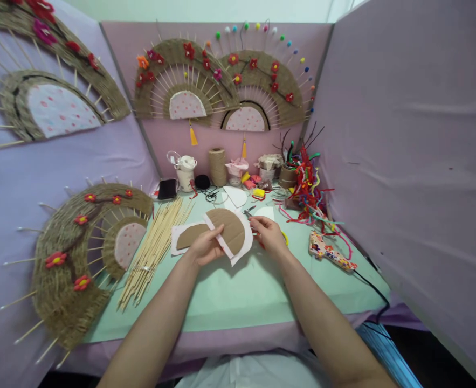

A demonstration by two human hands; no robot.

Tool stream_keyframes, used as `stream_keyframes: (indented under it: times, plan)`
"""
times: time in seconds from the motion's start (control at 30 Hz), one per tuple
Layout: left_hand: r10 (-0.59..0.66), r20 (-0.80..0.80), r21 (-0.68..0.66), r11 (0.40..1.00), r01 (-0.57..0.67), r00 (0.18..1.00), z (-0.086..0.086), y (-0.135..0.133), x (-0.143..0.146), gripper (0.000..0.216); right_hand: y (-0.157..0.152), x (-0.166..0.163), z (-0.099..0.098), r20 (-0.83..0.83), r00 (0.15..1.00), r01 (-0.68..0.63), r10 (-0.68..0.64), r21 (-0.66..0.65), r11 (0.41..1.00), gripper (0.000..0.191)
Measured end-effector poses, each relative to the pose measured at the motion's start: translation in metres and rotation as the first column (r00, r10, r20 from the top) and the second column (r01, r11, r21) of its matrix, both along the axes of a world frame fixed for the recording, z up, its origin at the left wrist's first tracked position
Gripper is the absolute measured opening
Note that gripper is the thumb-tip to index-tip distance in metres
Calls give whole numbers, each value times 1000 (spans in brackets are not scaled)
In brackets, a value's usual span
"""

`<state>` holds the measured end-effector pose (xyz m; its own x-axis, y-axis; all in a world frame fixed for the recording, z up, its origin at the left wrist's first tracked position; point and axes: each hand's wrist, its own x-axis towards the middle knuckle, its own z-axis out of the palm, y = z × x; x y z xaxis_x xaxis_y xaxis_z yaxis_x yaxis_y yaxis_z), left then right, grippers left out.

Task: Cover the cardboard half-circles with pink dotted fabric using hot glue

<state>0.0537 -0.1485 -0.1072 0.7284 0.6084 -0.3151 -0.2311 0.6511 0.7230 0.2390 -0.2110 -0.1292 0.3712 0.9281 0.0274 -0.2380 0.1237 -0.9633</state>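
Observation:
My left hand (206, 249) is closed on a brown cardboard half-disc backed with white fabric (230, 233), holding it just above the green table (246, 293). My right hand (267, 233) is closed on the handles of scissors (249, 212) at the right edge of that piece; yellow loops show under the palm. A second brown cardboard piece on white fabric (187, 235) lies flat to the left of my left hand.
A bundle of bamboo skewers (154, 250) lies left of the hands. A woven twine fan with red flowers (80, 258) leans at the left. Twine spool (218, 166), cups, pipe cleaners (308, 188) and a patterned glue gun (330, 252) crowd the back and right.

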Motion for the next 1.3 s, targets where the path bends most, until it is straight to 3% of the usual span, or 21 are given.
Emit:
stream_keyframes:
  times: [0.2, 0.33, 0.53, 0.7, 0.9, 1.13, 1.3]
  plan:
    - [93, 158, -12, 996, -92, 983, 4, 6, -3, 39, 3, -1, -1, 94, 996, -4, 9, -55, 998, 37]
    - [162, 207, -9, 987, -163, 965, 4, 9, -3, 39, 5, -1, -5, 242, 970, 36, -33, -8, 999, 38]
    - [270, 272, -21, 961, -275, 924, 8, 8, -2, 37, 5, -1, -11, 529, 836, 120, -147, 85, 989, 37]
    - [334, 291, -51, 941, -334, 897, 10, 10, -4, 35, 3, -5, -12, 597, 785, 119, -163, 112, 987, 36]
    - [325, 292, -47, 944, -326, 900, 10, 9, -3, 33, 3, -3, -9, 605, 766, 176, -217, 128, 976, 36]
    - [318, 316, -52, 946, -319, 894, 10, 8, -2, 31, -45, 30, 17, 722, 676, 126, -147, 83, 989, 32]
    - [317, 319, -33, 945, -324, 893, 10, 8, -2, 35, -87, 73, 23, 796, 592, 234, -126, -20, 972, 31]
